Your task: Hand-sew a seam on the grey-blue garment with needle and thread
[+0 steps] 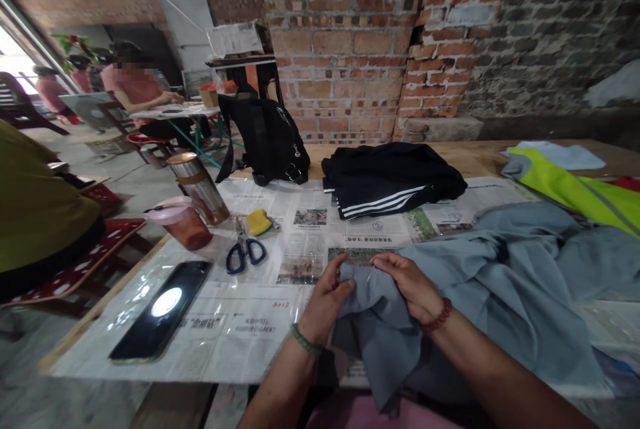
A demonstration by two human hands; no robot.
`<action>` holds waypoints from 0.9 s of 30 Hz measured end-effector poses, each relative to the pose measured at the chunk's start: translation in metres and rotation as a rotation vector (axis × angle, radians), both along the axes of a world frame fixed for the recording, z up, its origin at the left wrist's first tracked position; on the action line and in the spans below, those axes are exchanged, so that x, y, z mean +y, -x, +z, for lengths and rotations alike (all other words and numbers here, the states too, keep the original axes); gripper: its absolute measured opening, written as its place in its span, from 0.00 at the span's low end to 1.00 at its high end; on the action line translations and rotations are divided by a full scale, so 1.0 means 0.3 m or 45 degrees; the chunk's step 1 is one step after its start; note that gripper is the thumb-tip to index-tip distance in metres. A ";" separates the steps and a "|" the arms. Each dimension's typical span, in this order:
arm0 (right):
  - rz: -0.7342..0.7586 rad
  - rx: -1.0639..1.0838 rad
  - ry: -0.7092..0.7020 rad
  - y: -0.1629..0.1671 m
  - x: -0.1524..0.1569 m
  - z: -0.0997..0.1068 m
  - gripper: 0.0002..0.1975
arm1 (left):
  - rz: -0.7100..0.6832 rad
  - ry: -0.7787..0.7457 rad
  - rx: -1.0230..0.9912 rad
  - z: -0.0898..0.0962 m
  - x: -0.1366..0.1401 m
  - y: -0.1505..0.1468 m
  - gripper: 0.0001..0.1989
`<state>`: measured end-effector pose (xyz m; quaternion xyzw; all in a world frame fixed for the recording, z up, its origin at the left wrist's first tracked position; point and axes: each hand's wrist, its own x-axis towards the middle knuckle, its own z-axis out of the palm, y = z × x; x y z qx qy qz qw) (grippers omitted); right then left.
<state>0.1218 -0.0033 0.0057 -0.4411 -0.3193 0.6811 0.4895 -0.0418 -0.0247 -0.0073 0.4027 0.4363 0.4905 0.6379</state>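
A grey-blue piece of cloth (385, 329) hangs between my two hands over the front edge of the table, and more of it lies bunched to the right. My left hand (327, 299) is closed on the cloth's upper left edge, a green bead bracelet at its wrist. With fingers pinched at the upper right edge, my right hand (410, 282) grips the same cloth and wears a reddish-brown bracelet. A thin light line, perhaps thread, shows near the right fingertips; I cannot make out a needle. Left of my hands lie blue-handled scissors (245, 254) beside a yellow sponge-like piece (259, 222).
Newspaper under clear plastic covers the table (250, 342). A phone (163, 309), a lidded cup (187, 225) and a steel flask (200, 189) stand or lie at left. Behind are a black backpack (265, 139), folded black clothing (395, 179) and a yellow vest (575, 185). Someone sits close at left.
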 end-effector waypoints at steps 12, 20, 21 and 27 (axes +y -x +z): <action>-0.181 0.221 -0.058 -0.033 0.067 -0.007 0.16 | -0.093 -0.017 -0.082 0.003 -0.007 -0.003 0.17; 0.116 0.212 -0.147 -0.053 0.076 0.040 0.17 | -0.186 0.013 -0.095 0.000 -0.007 0.001 0.08; 0.152 0.177 -0.169 -0.055 0.079 0.042 0.17 | -0.177 0.016 -0.108 -0.002 -0.008 0.002 0.08; 0.004 -0.679 -0.888 -0.085 0.103 0.044 0.06 | -0.157 0.040 -0.162 0.002 -0.012 0.000 0.07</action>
